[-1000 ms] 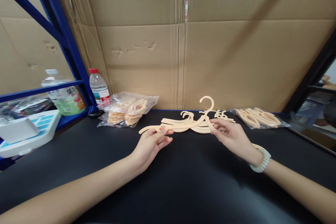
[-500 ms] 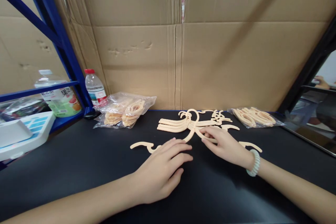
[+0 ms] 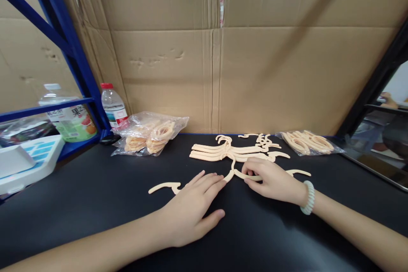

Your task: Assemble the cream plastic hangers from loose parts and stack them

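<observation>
A cream folding clothes hanger (image 3: 229, 175) lies on the black table, its arms spread to either side and its hook reaching back towards other hangers. My left hand (image 3: 193, 210) rests nearly flat over the hanger's left arm, fingers stretched out and hiding part of it. Thumb and fingers of my right hand (image 3: 274, 180) pinch the right arm close to the middle joint. Just behind it, several matching hangers (image 3: 208, 153) lie folded in a neat row. Loose cream hanger pieces (image 3: 264, 141) lie at the back, right of the row.
A clear bag of cream parts (image 3: 146, 136) lies back left, beside a red-capped bottle (image 3: 114, 108). Another bagged set (image 3: 309, 142) sits back right. Cardboard (image 3: 165, 59) walls the rear. A blue metal frame (image 3: 75, 55) and a white-blue device (image 3: 32, 161) stand left.
The spread hanger has come towards me, its hook now lower and away from the row's front. My left hand has flattened onto its left arm; my right hand keeps its pinch.
</observation>
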`<state>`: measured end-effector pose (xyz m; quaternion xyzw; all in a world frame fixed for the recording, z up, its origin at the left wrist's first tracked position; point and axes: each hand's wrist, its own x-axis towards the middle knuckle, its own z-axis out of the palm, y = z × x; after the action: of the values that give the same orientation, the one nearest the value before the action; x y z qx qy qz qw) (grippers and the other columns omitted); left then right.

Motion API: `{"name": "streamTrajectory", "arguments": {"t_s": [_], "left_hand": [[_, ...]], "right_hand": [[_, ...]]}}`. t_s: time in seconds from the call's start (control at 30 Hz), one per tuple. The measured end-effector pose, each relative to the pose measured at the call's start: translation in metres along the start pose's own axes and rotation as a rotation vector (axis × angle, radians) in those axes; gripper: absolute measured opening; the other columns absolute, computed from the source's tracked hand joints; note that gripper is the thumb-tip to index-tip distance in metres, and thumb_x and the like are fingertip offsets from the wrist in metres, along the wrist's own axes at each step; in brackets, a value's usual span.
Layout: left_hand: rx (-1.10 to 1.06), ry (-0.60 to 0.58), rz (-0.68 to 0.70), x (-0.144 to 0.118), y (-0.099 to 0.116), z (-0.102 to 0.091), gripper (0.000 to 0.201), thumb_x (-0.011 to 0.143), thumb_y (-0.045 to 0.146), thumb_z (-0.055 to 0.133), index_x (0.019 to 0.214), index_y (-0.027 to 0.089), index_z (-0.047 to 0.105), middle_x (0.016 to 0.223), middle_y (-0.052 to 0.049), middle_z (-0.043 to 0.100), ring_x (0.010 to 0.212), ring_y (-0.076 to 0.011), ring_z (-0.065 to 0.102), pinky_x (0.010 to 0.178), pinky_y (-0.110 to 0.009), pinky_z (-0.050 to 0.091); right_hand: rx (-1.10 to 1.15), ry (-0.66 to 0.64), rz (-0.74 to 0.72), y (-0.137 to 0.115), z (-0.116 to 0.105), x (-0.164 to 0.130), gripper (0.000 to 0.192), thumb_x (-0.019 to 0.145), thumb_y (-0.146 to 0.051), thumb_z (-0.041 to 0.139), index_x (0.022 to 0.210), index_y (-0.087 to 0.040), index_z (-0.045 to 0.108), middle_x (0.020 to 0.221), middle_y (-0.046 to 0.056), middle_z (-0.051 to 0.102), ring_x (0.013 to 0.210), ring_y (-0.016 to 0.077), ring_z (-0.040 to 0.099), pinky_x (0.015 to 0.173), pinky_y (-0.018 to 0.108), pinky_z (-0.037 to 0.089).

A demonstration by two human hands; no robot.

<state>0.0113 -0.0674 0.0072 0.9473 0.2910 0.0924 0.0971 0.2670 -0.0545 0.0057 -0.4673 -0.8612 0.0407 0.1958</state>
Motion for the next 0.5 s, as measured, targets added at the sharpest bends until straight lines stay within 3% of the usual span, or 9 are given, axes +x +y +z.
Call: {"name": "streamTrajectory", "arguments": {"t_s": [0.3, 0.5], "left_hand": [[0.008, 0.053, -0.011, 0.0007, -0.0052, 0.0046, 0.057, 0.090, 0.037, 0.049, 0.142, 0.017, 0.035, 0.146, -0.013, 0.040, 0.135, -0.0296, 0.035, 0.113, -0.054, 0.024], [0.000, 0.058, 0.043, 0.0004, -0.0045, 0.0044, 0.057, 0.090, 0.030, 0.049, 0.143, 0.017, 0.033, 0.147, -0.012, 0.038, 0.136, -0.0269, 0.033, 0.114, -0.052, 0.025]], "right_hand": [[0.003, -0.004, 0.003, 0.0029, 0.0021, 0.0004, 0.006, 0.083, -0.018, 0.052, 0.081, -0.020, 0.058, 0.079, 0.002, 0.059, 0.073, 0.0165, 0.054, 0.067, 0.027, 0.042], [0.006, -0.007, -0.001, 0.0031, 0.0022, -0.0003, 0.006, 0.083, -0.019, 0.053, 0.082, -0.019, 0.059, 0.079, 0.002, 0.059, 0.074, 0.0165, 0.054, 0.067, 0.027, 0.042]]}}
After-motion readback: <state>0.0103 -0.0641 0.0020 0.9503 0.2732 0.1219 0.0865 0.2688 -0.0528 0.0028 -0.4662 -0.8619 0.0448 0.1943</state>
